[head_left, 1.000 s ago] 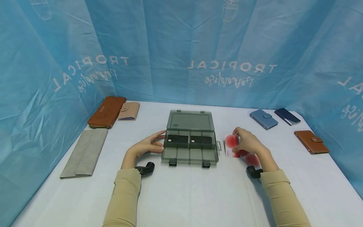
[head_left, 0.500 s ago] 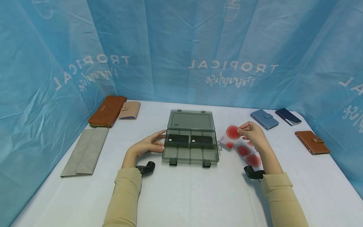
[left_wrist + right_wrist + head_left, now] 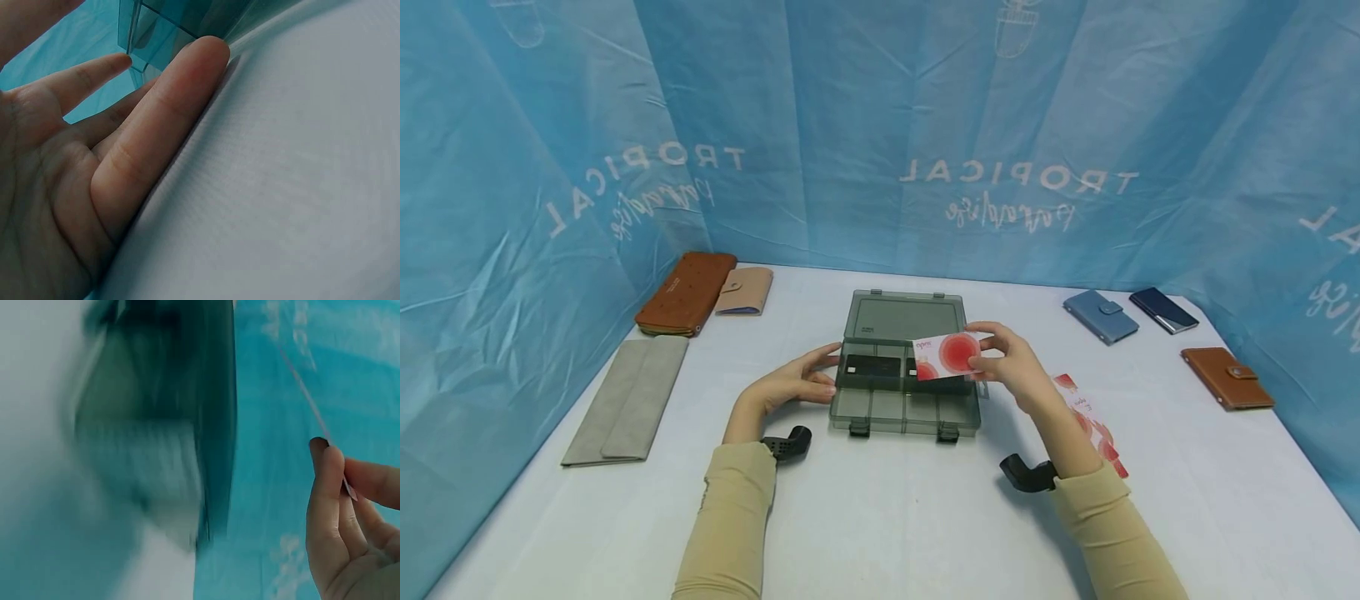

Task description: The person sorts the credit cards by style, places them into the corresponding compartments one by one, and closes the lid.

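A translucent grey-green compartment box (image 3: 886,408) lies on the table with its lid (image 3: 905,317) thrown back. Black cards (image 3: 873,367) sit in its two upper sections. At the box's left side rests my left hand (image 3: 790,382), fingertips right at the wall; the left wrist view shows the fingers fairly straight. My right hand (image 3: 1013,368) pinches a white card with red circles (image 3: 942,357) by its right end, between thumb and fingers. That card hovers over the upper right section and partly hides the black card there. It appears edge-on in the right wrist view.
More red-and-white cards (image 3: 1088,421) lie on the table behind my right forearm. On the left are a brown wallet (image 3: 687,293), a beige card holder (image 3: 744,291) and a grey folder (image 3: 625,400). Blue (image 3: 1100,316), navy (image 3: 1162,309) and brown (image 3: 1227,377) holders lie right.
My right hand has lifted a red-and-white card from the ones at the right and carried it left over the box. My left hand has stayed at the box's side.
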### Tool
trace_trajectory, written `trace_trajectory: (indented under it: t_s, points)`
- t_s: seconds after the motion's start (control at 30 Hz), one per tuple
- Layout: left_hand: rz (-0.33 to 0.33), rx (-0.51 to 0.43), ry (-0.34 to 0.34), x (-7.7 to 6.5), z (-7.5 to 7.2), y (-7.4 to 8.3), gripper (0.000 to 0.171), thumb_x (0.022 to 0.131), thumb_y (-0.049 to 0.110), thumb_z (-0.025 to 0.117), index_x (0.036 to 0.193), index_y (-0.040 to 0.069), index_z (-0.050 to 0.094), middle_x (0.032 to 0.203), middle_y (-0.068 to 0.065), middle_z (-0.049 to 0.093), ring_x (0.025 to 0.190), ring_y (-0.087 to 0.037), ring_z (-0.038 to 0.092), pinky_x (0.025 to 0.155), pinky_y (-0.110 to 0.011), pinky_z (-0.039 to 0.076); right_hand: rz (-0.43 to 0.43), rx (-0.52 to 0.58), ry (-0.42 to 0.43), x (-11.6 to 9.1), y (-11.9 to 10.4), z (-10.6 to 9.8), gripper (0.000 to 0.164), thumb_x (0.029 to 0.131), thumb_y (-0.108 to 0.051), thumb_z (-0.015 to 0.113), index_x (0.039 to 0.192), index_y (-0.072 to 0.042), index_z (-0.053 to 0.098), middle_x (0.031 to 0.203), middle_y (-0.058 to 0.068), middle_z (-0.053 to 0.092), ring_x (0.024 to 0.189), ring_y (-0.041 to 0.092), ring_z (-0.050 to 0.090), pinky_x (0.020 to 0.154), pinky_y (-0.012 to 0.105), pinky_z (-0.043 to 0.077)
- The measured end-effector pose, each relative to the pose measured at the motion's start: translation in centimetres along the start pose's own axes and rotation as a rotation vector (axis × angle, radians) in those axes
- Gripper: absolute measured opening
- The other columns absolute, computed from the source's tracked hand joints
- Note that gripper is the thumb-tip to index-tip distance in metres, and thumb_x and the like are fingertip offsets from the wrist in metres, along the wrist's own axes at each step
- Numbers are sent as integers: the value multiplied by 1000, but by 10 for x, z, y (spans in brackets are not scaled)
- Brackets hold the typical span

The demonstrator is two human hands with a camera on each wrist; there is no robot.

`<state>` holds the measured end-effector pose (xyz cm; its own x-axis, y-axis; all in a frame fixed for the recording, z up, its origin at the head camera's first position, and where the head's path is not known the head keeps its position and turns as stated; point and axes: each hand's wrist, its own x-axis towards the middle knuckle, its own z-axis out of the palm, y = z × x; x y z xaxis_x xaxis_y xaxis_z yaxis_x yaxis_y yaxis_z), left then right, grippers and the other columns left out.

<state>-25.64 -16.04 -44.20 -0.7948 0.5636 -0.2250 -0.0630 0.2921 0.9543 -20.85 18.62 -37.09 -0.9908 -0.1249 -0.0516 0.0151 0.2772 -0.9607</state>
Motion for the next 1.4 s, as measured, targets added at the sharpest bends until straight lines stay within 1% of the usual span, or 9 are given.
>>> trace_trajectory:
  t_s: [0.1,0.23,0.33,0.57,0.67,0.83,1.07,1.23,1.4]
  points:
    - [6,-3,-4,1,0,0,86,81,15,69,149,20,17,151,-13,21,106,-21,52,89,-37,43,-23,-28,-31,-3,-2,21,36,89,-3,56,125,-3,51,99,17,51,78,20,58,70,32,54]
    - [9,-5,-6,1,0,0,86,81,15,69,149,18,16,150,-15,20,105,-20,52,89,-36,44,-54,-143,-43,-7,-5,46,22,89,-6,58,111,-5,58,87,11,61,75,20,57,68,34,51]
    - [12,1,-2,1,-1,-1,86,81,14,69,149,18,16,150,-15,21,106,-21,52,89,-36,43,-68,-234,-66,-7,-3,62,17,87,-5,61,104,-9,62,80,6,64,70,19,57,65,33,49]
    - [1,10,11,3,-1,-1,87,80,17,71,149,21,18,150,-12,23,108,-21,52,90,-37,43,-112,-343,-102,-6,7,85,12,84,-5,66,93,-13,67,75,0,65,64,12,61,59,26,52]
    - [5,17,10,3,-1,-2,88,79,19,71,149,21,18,150,-12,23,108,-22,52,91,-38,42,-124,-407,-132,-6,9,88,12,85,-8,65,94,-15,69,80,0,66,66,13,62,59,26,51]
    - [5,25,10,3,-1,-3,87,79,21,71,149,21,18,150,-12,23,110,-23,51,93,-40,42,-143,-511,-196,-7,9,88,20,86,-8,64,104,-17,68,89,1,66,80,15,61,63,27,49]
    - [8,28,9,2,-1,-3,87,80,21,70,149,22,18,151,-12,22,112,-23,51,95,-42,40,-113,-581,-282,-4,10,87,29,88,-12,63,117,-16,62,93,3,66,86,18,60,70,34,49]
    - [1,29,13,3,-1,-3,85,81,19,69,149,22,18,151,-12,22,112,-23,50,94,-42,41,-120,-585,-327,-6,10,83,35,90,-12,59,125,-14,57,97,5,66,89,20,61,71,35,49]
    - [-3,15,8,3,-1,-3,85,81,17,68,149,22,18,151,-11,22,112,-24,50,94,-42,40,-168,-521,-279,-12,12,68,29,91,-15,58,119,-13,61,96,2,66,85,16,60,71,33,49]
